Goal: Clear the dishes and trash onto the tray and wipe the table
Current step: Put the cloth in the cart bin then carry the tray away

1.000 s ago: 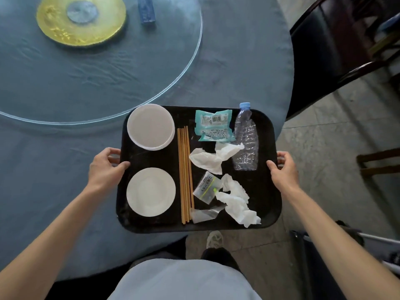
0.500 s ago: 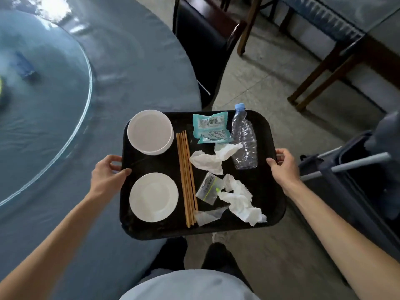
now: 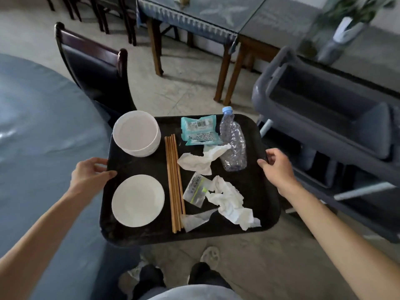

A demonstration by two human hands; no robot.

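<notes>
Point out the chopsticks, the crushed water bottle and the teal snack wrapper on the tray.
chopsticks (image 3: 174, 182), head view, middle of the bundle.
crushed water bottle (image 3: 234, 146), head view, middle of the crumpled clear body.
teal snack wrapper (image 3: 198, 131), head view, centre of the printed face.

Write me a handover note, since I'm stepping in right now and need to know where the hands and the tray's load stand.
Left hand: gripping the tray's left edge. Right hand: gripping its right edge. The tray is lifted, off the round table.
On the tray: bowl at far left, plate at near left, chopsticks down the middle, teal wrapper, crushed bottle, tissues and small packets on the right.
Done: dishes and trash are loaded.
Left: set the tray down, probably on the grey cart at right, then wipe the table; no cloth is visible.
</notes>
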